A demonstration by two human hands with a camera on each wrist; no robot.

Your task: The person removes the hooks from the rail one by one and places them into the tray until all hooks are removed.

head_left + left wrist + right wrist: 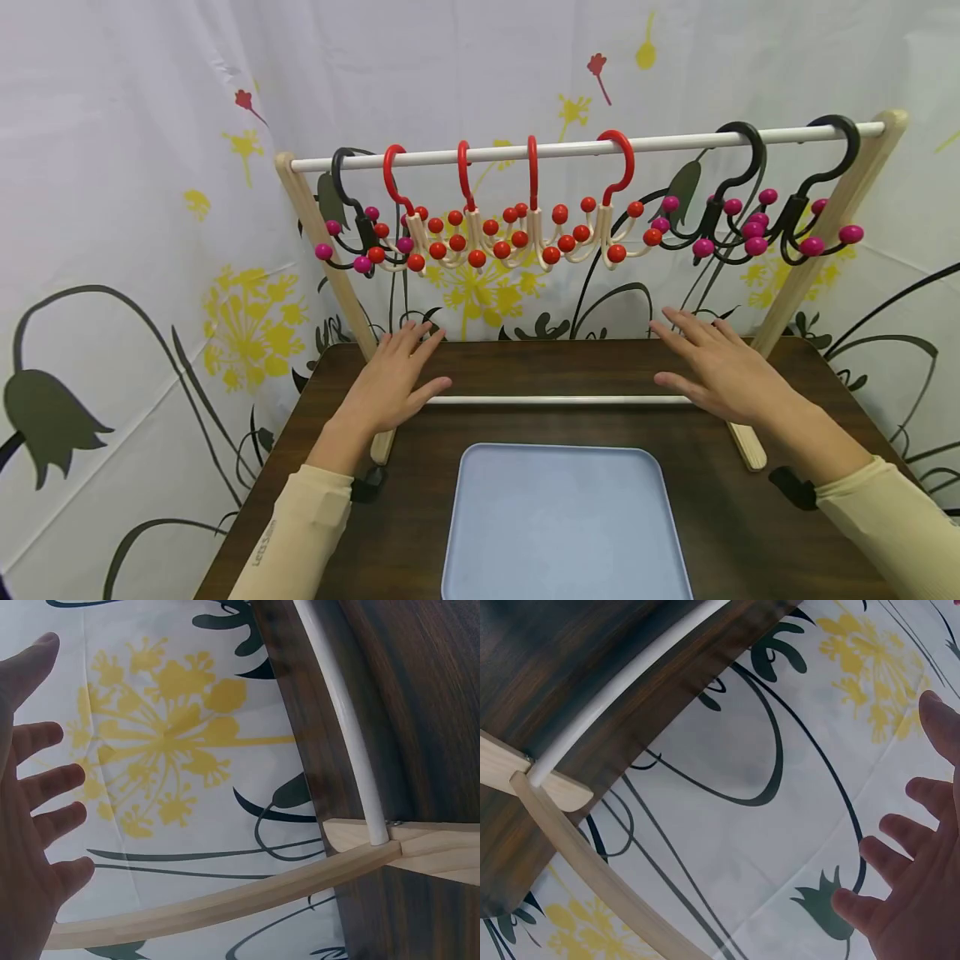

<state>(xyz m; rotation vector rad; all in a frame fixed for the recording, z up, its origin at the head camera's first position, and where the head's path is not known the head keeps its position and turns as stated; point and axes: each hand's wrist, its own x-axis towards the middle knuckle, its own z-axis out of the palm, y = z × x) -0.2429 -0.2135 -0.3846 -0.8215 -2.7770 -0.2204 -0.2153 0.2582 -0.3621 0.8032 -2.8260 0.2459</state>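
Several red-hooked hangers with cream prongs and red ball tips hang mid-rail on a small rack. At the rail's left end is a black hanger with pink ball tips. Two more of that kind, an inner black hanger and an outer black hanger, hang at the right. My left hand is held up, fingers spread and holding nothing, by the rack's left post. Likewise, my right hand is raised with straight fingers and nothing in it, near the right post.
A light blue tray lies on the dark wooden table in front of the rack. The white top rail runs above both hands, and a lower white bar joins the feet. Behind hangs a flower-printed curtain.
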